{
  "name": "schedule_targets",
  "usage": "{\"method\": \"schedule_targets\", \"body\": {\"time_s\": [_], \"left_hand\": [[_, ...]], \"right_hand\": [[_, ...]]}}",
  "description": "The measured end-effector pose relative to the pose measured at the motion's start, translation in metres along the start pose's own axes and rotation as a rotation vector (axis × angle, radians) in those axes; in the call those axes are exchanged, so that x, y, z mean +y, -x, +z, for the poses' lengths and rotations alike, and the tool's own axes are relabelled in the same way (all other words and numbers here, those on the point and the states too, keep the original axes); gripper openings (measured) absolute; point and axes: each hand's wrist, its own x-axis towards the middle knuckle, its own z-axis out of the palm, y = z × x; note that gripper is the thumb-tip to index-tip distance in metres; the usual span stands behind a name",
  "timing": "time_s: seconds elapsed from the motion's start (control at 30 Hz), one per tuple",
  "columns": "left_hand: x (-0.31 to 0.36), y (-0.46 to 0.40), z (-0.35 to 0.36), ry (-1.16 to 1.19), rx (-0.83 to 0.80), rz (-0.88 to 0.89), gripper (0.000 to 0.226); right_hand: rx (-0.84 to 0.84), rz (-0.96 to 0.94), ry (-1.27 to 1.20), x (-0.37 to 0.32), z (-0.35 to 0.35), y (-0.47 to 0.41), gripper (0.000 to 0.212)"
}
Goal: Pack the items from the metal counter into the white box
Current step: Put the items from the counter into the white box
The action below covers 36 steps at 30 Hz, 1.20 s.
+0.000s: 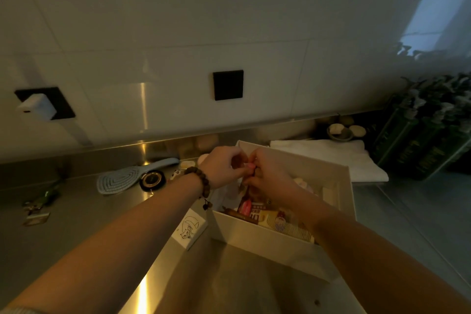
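— Right, what do you have on the head view?

— Both hands meet above the white box (280, 245), over its far-left part. My left hand (224, 167), a bead bracelet (201, 181) on the wrist, has its fingers curled inward; my right hand (272, 176) is curled the same way, fingertips of the two touching. A small pinkish thing (251, 166) sits pinched between them; I cannot tell what it is.

— And the box?

— It stands on the metal counter (76, 224), open, already holding things: a comb (290, 229) along the near wall, a pink-and-red packet (246, 206), a brown stick-like piece (239, 214) beside it.

— Anything not yet in?

— Left of the box, a blue hairbrush (127, 177) lies flat, a round black compact (153, 180) just beside its handle. A small white carton with a line drawing (190, 231) touches the box's near-left corner. Farther left, something green and a flat card lie near the edge, too dim to name.

— Behind?

— A folded white towel (344, 158) beside the box's far side, green bottles (420, 143) at the right, a tiled wall with two black sockets.
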Motion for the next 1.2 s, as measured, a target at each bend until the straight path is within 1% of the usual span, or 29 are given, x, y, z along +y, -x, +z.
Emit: {"method": "schedule_targets", "body": {"time_s": [0.13, 0.27, 0.33, 0.47, 0.53, 0.6, 0.73, 0.83, 0.9, 0.97, 1.07, 1.13, 1.2], "left_hand": [[0.006, 0.007, 0.000, 0.073, 0.040, -0.012, 0.024], [0.008, 0.018, -0.004, 0.114, 0.059, -0.021, 0.018], [0.006, 0.023, -0.009, 0.099, 0.080, -0.037, 0.016], [0.005, 0.034, -0.009, -0.040, 0.006, -0.063, 0.007], [0.005, 0.038, -0.002, -0.097, -0.028, -0.074, 0.011], [0.003, 0.042, 0.005, -0.099, -0.036, -0.098, 0.016], [0.002, 0.048, 0.005, -0.048, 0.057, -0.120, 0.019], [0.003, 0.048, 0.001, -0.024, 0.105, -0.117, 0.020], [0.006, 0.049, -0.001, 0.006, 0.104, -0.113, 0.021], [0.011, 0.048, -0.001, 0.044, 0.102, -0.117, 0.026], [0.018, 0.046, 0.002, 0.061, 0.130, -0.149, 0.036], [0.020, 0.044, 0.006, 0.058, 0.160, -0.161, 0.039], [0.021, 0.043, 0.006, 0.059, 0.170, -0.174, 0.042]], "right_hand": [[0.018, -0.013, 0.033, -0.006, -0.003, 0.005, 0.033], [-0.024, -0.021, -0.028, -0.008, -0.010, 0.009, 0.032], [-0.036, -0.023, -0.030, -0.007, -0.015, 0.010, 0.029], [-0.062, -0.053, 0.096, 0.000, -0.014, 0.009, 0.019], [-0.103, -0.064, 0.162, 0.007, -0.007, 0.007, 0.019], [-0.117, -0.065, 0.211, 0.016, 0.000, 0.005, 0.017], [-0.103, -0.044, 0.164, 0.024, 0.006, -0.001, 0.018], [-0.051, -0.067, 0.245, 0.023, 0.008, -0.009, 0.023], [-0.033, -0.103, 0.292, 0.018, 0.009, -0.013, 0.021], [0.023, -0.107, 0.173, 0.012, 0.008, -0.015, 0.017], [0.128, -0.128, -0.018, 0.003, 0.005, -0.018, 0.024], [0.136, -0.136, -0.096, -0.004, 0.003, -0.020, 0.022], [0.129, -0.111, -0.100, -0.009, -0.001, -0.020, 0.019]]}}
